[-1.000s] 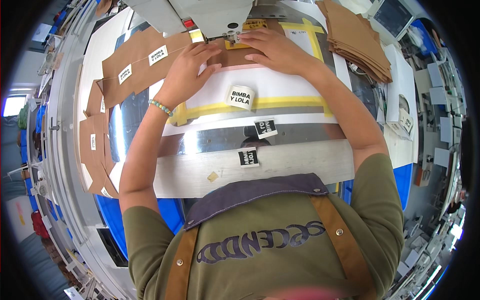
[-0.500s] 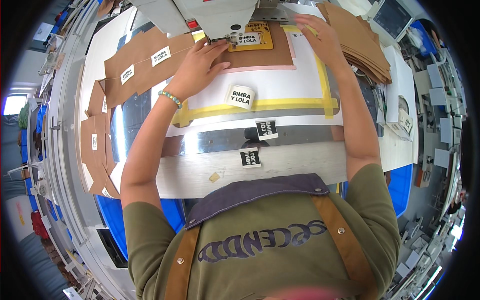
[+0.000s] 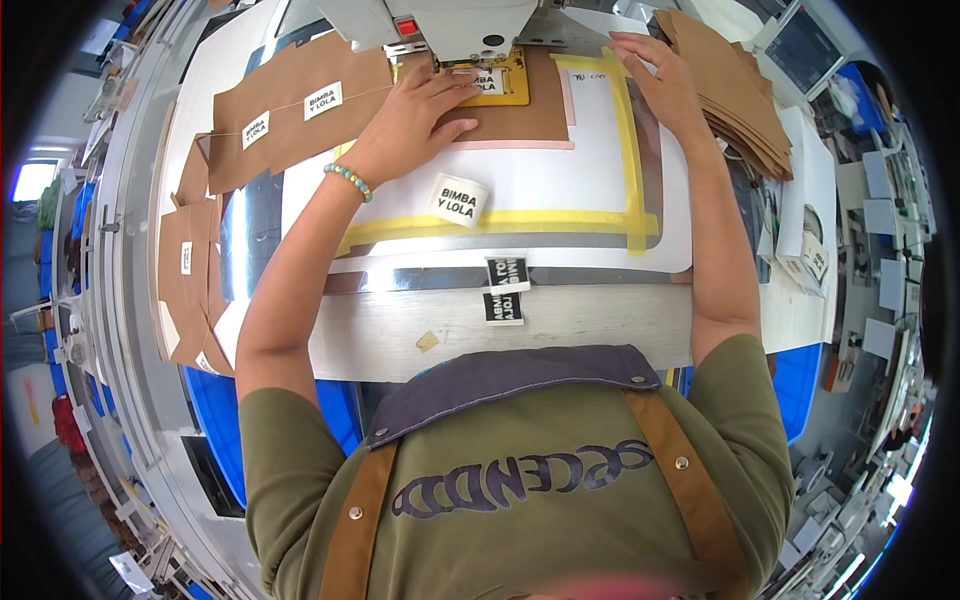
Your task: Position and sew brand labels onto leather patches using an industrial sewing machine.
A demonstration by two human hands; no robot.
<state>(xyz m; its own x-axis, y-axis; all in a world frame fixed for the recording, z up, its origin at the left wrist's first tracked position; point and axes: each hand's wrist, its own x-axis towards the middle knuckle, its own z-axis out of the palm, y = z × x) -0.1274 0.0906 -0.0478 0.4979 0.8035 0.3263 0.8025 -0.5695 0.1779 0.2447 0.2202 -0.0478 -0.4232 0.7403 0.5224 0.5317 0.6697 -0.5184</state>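
My left hand (image 3: 412, 118), a bead bracelet at its wrist, lies with fingers stretched out by the needle area of a sewing machine (image 3: 470, 35). Its fingertips partly cover a white label (image 3: 488, 82) framed by a yellow plate (image 3: 515, 85). Beneath the plate is a brown sheet (image 3: 545, 120) with pink edging, set on a white template (image 3: 560, 185) bordered with yellow tape. My right hand (image 3: 658, 82) rests, fingers extended, near the template's upper right corner. A loose white label (image 3: 459, 200) lies on the template. What happens under the needle is hidden.
Brown pieces with white labels (image 3: 295, 105), joined by thread, trail down the left side. A stack of brown sheets (image 3: 725, 95) sits at right, near a screen (image 3: 805, 50). Black labels (image 3: 507, 273) lie at the table's front. Blue bins (image 3: 797, 390) stand below.
The template, with the brown sheet and yellow plate, has slid left and slightly toward me under the machine head. Both hands stay on the work.
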